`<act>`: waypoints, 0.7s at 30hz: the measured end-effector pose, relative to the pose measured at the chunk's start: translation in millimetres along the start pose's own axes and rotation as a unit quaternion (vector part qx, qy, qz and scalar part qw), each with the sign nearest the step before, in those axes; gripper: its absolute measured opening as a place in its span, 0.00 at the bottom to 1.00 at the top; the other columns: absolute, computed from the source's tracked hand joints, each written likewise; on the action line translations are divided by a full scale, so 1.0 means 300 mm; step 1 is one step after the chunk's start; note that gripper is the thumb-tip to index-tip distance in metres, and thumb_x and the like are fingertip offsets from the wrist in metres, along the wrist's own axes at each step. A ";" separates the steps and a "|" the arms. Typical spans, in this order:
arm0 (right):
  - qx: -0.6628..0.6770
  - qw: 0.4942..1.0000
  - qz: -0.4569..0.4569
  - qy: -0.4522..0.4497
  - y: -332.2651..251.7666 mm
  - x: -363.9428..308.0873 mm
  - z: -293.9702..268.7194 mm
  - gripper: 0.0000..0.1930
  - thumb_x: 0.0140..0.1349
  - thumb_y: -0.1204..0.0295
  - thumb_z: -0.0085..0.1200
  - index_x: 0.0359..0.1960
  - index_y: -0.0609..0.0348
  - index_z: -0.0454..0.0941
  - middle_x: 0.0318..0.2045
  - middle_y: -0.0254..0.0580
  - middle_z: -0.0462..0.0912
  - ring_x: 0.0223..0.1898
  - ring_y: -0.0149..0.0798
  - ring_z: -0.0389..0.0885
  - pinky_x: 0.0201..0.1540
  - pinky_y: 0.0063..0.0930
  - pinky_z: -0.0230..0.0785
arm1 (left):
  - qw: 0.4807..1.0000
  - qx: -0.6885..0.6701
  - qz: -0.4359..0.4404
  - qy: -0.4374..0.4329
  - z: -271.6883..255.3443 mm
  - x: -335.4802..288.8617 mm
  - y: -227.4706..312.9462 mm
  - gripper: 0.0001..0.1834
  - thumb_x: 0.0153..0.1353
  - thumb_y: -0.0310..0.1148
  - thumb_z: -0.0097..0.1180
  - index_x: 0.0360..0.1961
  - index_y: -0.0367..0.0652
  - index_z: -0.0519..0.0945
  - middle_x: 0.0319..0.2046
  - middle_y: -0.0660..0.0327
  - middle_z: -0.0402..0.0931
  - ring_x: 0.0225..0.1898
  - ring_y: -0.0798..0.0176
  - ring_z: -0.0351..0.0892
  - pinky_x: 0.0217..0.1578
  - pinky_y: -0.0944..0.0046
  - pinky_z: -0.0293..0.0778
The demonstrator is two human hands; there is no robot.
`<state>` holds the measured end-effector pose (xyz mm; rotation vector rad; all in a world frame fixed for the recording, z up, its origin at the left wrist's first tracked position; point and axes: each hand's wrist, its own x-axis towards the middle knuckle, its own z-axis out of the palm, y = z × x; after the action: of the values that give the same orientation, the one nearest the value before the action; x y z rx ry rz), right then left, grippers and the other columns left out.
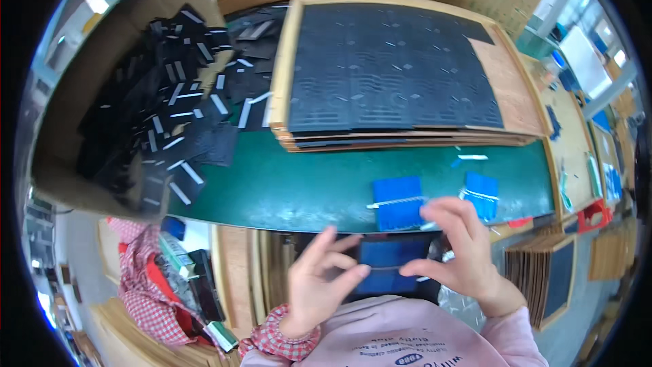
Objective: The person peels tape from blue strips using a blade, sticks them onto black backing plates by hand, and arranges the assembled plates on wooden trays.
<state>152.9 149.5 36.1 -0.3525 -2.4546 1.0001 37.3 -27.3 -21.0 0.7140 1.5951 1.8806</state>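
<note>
Green table edge (272, 229) near | left hand (314, 275), right hand (468, 258) flank blue stack (392, 255)

Left hand (318, 277) faces right hand (470, 261), both hands' fingers parted (thumbs pointing inward).

We see royal-blue bundles (397, 216) with whitish bands (399, 201), a green tabletop (251, 187), black sheets (380, 61), a tan wooden tray (282, 75), a brown cardboard box (58, 153), a pink sweatshirt (428, 323) and a red-and-white checked sleeve cover (275, 341).
</note>
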 end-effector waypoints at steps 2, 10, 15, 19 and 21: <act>-0.067 0.994 -0.081 -0.042 -0.012 0.016 -0.017 0.17 0.37 0.67 0.68 0.29 0.58 0.78 0.34 0.39 0.76 0.31 0.42 0.75 0.32 0.29 0.68 | 0.998 -0.023 -0.018 -0.057 -0.018 -0.001 0.011 0.40 0.46 0.13 0.59 0.61 0.44 0.60 0.27 0.59 0.78 0.50 0.56 0.72 0.50 0.61 0.66; 0.459 0.691 0.139 -0.541 0.126 0.032 -0.027 0.27 0.48 0.66 0.64 0.49 0.62 0.68 0.49 0.38 0.70 0.38 0.27 0.70 0.40 0.22 0.63 | 0.907 0.148 0.311 -0.243 -0.045 0.044 0.138 0.19 0.52 0.29 0.60 0.46 0.38 0.75 0.43 0.54 0.76 0.47 0.59 0.75 0.60 0.43 0.48; 0.533 0.642 0.196 -0.515 0.137 0.027 -0.045 0.37 0.44 0.62 0.67 0.54 0.62 0.60 0.54 0.45 0.67 0.40 0.28 0.68 0.43 0.24 0.63 | 0.888 0.291 0.242 -0.261 -0.158 0.197 0.228 0.27 0.44 0.37 0.65 0.46 0.39 0.74 0.48 0.54 0.70 0.54 0.53 0.66 0.55 0.49 0.58; 0.349 0.894 0.165 -0.229 0.211 0.080 -0.268 0.45 0.29 0.56 0.74 0.50 0.66 0.64 0.48 0.48 0.73 0.35 0.28 0.72 0.39 0.21 0.66 | 0.738 0.574 0.187 0.301 -0.471 0.481 0.130 0.34 0.43 0.46 0.64 0.47 0.34 0.69 0.44 0.45 0.69 0.44 0.44 0.70 0.44 0.53 0.68; 0.261 0.950 0.146 -0.091 0.261 0.148 -0.364 0.48 0.26 0.57 0.74 0.51 0.65 0.63 0.47 0.40 0.72 0.36 0.25 0.70 0.38 0.18 0.62 | 0.628 0.709 0.041 0.317 -0.617 0.556 0.100 0.42 0.45 0.56 0.60 0.54 0.37 0.63 0.48 0.44 0.68 0.49 0.44 0.68 0.47 0.48 0.65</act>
<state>174.9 286.6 63.3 -0.4632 -2.2086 1.8246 -213.1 -38.8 -12.3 0.6310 3.5217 0.4247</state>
